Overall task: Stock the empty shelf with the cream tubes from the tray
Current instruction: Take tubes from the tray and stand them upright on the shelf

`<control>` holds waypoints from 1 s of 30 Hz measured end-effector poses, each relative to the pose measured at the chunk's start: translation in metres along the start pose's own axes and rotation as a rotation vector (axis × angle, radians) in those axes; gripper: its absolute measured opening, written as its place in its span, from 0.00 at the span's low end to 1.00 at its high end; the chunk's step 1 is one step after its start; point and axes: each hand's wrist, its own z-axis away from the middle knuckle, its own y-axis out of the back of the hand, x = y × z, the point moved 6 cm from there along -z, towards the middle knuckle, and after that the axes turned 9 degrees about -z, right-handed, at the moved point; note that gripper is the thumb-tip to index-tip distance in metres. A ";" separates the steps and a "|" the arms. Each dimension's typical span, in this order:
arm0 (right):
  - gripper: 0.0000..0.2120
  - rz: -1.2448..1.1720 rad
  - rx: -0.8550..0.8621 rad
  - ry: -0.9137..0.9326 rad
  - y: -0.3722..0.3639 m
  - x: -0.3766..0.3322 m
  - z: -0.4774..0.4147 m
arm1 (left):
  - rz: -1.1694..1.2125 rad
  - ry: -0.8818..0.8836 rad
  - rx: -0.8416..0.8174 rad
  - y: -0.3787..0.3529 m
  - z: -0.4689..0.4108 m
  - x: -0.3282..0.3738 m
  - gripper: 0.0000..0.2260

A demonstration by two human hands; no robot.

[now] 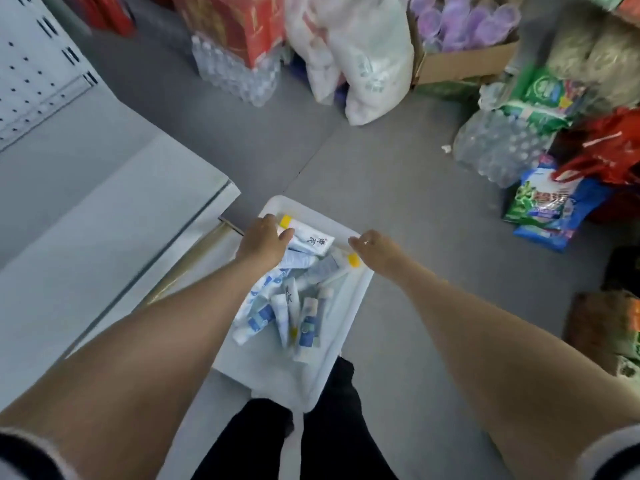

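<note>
Nearest to me are the two bare forearms, reaching down and away over a white tray (277, 375) that sits on the grey floor just right of the white shelf (104, 254). The shelf's board is bare.

My left hand (263, 242) is at the far left corner of the tray, with its fingers curled over the cap end of a yellow-capped tube (311, 241) and the thumb pressed to its body. My right hand (377, 249) hovers at the far right rim, fingers reaching left above another yellow cap (353, 260). The blur stops me telling whether it holds anything.

The cream tubes (287, 306) lie heaped across each other in the tray's far half. They are mostly white with blue panels, and the one under my left hand carries dark lettering.

I judge them light and soft-walled, with smooth skins that could slide on one another, so tugging one from the heap may drag its neighbours. Squeezing the middle could dent a tube or strain its cap. I would pinch near the stiffer cap shoulder or the crimped tail, lifting the top ones first. Several should fit in one grip without much weight.
</note>
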 end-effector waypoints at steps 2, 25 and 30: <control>0.25 0.049 -0.061 0.006 -0.019 0.004 -0.030 | -0.010 -0.031 -0.031 -0.023 -0.029 0.000 0.21; 0.39 0.206 -0.550 -0.315 -0.129 0.060 -0.146 | -0.372 0.061 -0.228 -0.138 -0.114 -0.041 0.23; 0.36 0.103 -0.653 -0.329 -0.127 0.054 -0.142 | -0.088 0.211 -0.211 -0.139 -0.090 -0.063 0.20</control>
